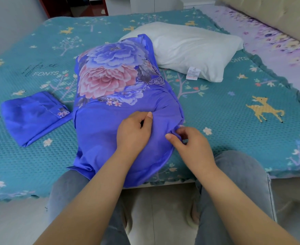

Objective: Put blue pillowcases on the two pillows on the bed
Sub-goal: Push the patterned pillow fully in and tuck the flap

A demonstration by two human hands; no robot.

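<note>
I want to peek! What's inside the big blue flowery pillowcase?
The blue flowery pillowcase bulges as if stuffed, probably with a pillow, but the fabric covers it completely. The left hand and right hand pinch its near end. The bare white pillow lies behind it.

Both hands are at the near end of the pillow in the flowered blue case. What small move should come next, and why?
Probably tuck the loose near end closed. The right hand pinches a fold of the flowered blue pillowcase while the left hand holds the cloth beside it, and slack fabric hangs over the bed edge. After that, the folded blue pillowcase and the bare white pillow wait.
</note>
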